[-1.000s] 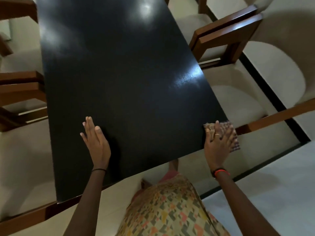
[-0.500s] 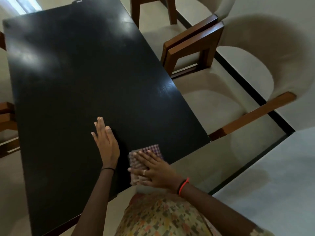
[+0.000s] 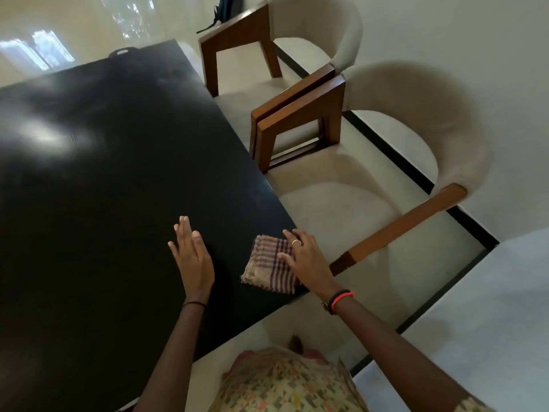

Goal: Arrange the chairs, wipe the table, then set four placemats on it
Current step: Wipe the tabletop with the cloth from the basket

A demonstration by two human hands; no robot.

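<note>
A glossy black table (image 3: 104,173) fills the left of the view. My left hand (image 3: 193,257) lies flat on it, fingers together, holding nothing. A folded checked cloth (image 3: 269,264) rests near the table's right front corner. My right hand (image 3: 306,260) presses down on the cloth's right side, fingers spread. Two beige chairs with brown wooden arms stand along the table's right side, one near (image 3: 341,203) and one farther back (image 3: 297,55). No placemats are in view.
A dark bag (image 3: 222,10) lies on the pale floor beyond the far chair. Black floor strips (image 3: 463,221) run to the right of the chairs. A small dark object (image 3: 120,51) sits at the table's far edge.
My right hand has swept the cloth from the right corner inward toward my left hand and back out to the right. The view has swung toward the right-hand chairs.
</note>
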